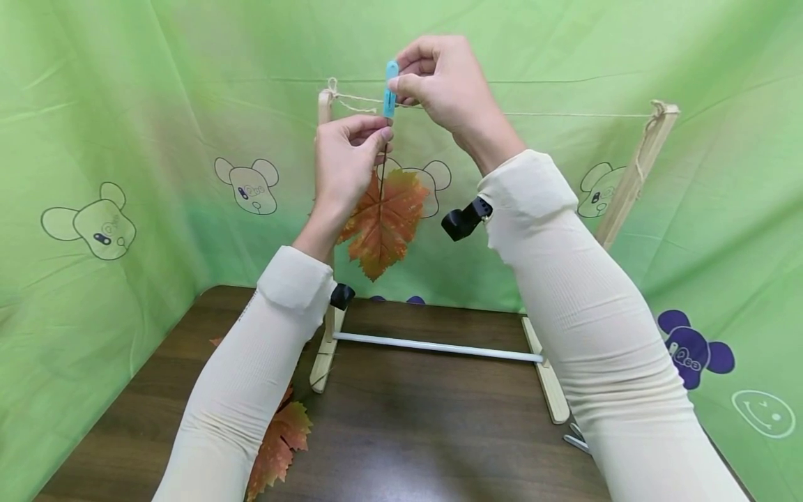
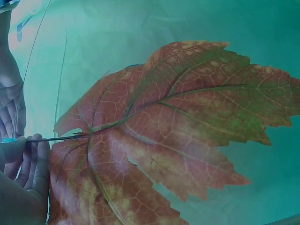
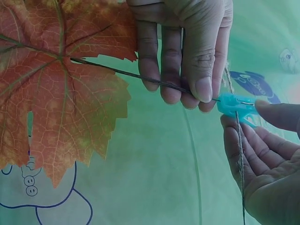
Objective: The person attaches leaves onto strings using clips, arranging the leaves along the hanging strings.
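An orange-green artificial maple leaf (image 1: 385, 226) hangs tip down below the hands. My left hand (image 1: 345, 157) pinches its thin dark stem between thumb and fingers, close to the stem's top end. Just above, my right hand (image 1: 448, 84) holds a light blue clothespin (image 1: 390, 90) between thumb and fingers. In the right wrist view the stem's end meets the tip of the clothespin (image 3: 229, 104), and the twine (image 3: 240, 159) passes at the clothespin. Across the left wrist view the leaf (image 2: 140, 122) spreads large, its stem running to the fingers.
Twine (image 1: 577, 114) stretches between two wooden posts (image 1: 636, 174) of a stand, joined low by a white rod (image 1: 439, 346). More leaves (image 1: 282, 439) lie on the brown table (image 1: 426, 418) near the left forearm. A grey metallic object (image 1: 577, 440) lies partly behind the right sleeve.
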Demonstrator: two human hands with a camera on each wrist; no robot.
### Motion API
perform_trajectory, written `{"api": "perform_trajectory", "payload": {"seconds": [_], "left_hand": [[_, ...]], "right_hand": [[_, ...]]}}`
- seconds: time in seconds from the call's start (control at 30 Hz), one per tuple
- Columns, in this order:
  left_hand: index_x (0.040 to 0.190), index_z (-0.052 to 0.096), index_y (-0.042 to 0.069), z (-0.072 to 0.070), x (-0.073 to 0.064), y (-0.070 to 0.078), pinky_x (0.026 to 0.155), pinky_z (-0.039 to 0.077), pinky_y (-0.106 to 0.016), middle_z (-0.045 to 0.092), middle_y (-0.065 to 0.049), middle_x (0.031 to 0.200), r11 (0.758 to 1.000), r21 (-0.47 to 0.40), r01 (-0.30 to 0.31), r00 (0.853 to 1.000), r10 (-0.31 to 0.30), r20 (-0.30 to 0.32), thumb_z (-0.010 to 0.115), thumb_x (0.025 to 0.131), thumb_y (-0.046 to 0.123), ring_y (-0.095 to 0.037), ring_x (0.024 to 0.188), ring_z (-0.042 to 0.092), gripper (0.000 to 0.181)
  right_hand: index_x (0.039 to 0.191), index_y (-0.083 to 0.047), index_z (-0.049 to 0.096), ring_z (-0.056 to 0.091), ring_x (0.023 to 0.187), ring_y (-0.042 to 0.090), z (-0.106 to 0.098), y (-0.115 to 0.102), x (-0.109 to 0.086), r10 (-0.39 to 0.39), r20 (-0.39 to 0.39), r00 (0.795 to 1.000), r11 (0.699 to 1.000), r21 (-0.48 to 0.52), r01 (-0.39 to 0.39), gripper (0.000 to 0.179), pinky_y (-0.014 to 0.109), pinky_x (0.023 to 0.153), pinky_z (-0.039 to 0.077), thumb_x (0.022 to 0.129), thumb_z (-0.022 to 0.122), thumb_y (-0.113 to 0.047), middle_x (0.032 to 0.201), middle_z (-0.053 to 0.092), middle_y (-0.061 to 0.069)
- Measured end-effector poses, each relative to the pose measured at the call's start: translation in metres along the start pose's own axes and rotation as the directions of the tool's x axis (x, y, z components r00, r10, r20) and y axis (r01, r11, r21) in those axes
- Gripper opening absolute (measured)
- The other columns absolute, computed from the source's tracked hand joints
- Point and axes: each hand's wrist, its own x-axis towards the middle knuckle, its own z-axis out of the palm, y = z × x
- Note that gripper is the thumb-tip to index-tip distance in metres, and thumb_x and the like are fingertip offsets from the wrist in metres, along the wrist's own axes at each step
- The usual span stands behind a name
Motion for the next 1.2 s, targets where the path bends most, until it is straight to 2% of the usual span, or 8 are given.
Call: {"api": "perform_trajectory", "payload": {"seconds": [0.23,0.5,0.63,0.8,0.9,1.07,1.2], "left_hand": [[0.112,0.078,-0.007,-0.002,-0.001,-0.001,0.078,0.063,-0.025,0.077,-0.024,0.107,1.000,-0.006,0.001,1.000,-0.001,0.010,0.072,0.098,0.005,-0.011,0.076,0.071,0.019],[0.110,0.078,-0.006,-0.003,-0.003,-0.003,0.075,0.060,-0.023,0.078,-0.020,0.100,1.000,0.004,-0.003,1.000,0.003,0.005,0.071,0.099,0.004,-0.018,0.079,0.072,0.017],[0.108,0.079,-0.005,-0.003,-0.004,-0.004,0.073,0.058,-0.023,0.078,-0.017,0.096,0.999,0.046,-0.020,1.000,0.020,0.002,0.070,0.099,0.006,-0.016,0.077,0.071,0.017],[0.108,0.079,-0.005,-0.004,-0.006,-0.006,0.074,0.059,-0.022,0.078,-0.019,0.098,0.997,0.067,-0.027,1.000,0.027,-0.004,0.070,0.099,0.006,-0.024,0.082,0.073,0.017],[0.108,0.079,-0.005,-0.005,-0.007,-0.006,0.074,0.059,-0.022,0.078,-0.020,0.099,0.997,0.077,-0.032,0.999,0.033,-0.009,0.070,0.099,0.006,-0.026,0.084,0.074,0.017],[0.108,0.080,-0.003,-0.005,-0.008,-0.006,0.075,0.059,-0.022,0.079,-0.020,0.102,0.994,0.104,-0.043,0.999,0.044,-0.012,0.071,0.098,0.009,-0.019,0.082,0.074,0.018],[0.109,0.080,-0.003,-0.006,-0.009,-0.006,0.075,0.060,-0.023,0.079,-0.021,0.103,0.992,0.115,-0.051,0.998,0.053,-0.020,0.071,0.098,0.010,-0.018,0.082,0.074,0.019]], "right_hand": [[0.099,-0.003,0.070,0.067,0.080,0.013,0.000,0.000,0.000,0.045,0.006,0.999,0.999,0.016,-0.046,0.006,0.031,0.089,0.057,0.095,0.070,0.000,0.082,0.070,-0.001],[0.117,0.001,0.071,0.068,0.088,0.012,0.001,0.000,0.000,0.074,0.019,0.997,0.997,-0.039,-0.073,0.023,0.030,0.094,0.057,0.095,0.071,-0.002,0.091,0.071,-0.002],[0.128,0.001,0.069,0.068,0.097,0.012,0.002,0.000,-0.002,0.060,0.023,0.998,0.993,-0.099,-0.057,0.033,0.028,0.097,0.057,0.095,0.071,-0.006,0.101,0.071,-0.001],[0.137,-0.001,0.065,0.067,0.110,0.014,0.001,-0.001,-0.005,0.034,0.007,0.999,0.978,-0.206,-0.031,0.042,0.025,0.102,0.053,0.096,0.071,-0.012,0.114,0.071,0.003],[0.138,-0.002,0.064,0.066,0.109,0.014,-0.001,0.000,-0.007,0.010,-0.014,1.000,0.966,-0.257,-0.013,0.043,0.024,0.100,0.052,0.097,0.070,-0.014,0.115,0.071,0.002],[0.137,-0.002,0.065,0.065,0.101,0.011,-0.006,0.001,-0.013,-0.031,-0.046,0.998,0.961,-0.277,0.017,0.042,0.024,0.092,0.051,0.097,0.070,-0.013,0.108,0.069,-0.002],[0.136,-0.002,0.065,0.066,0.103,0.012,-0.007,0.003,-0.018,-0.062,-0.044,0.997,0.947,-0.318,0.045,0.040,0.024,0.094,0.052,0.098,0.069,-0.012,0.109,0.068,-0.001]]}}
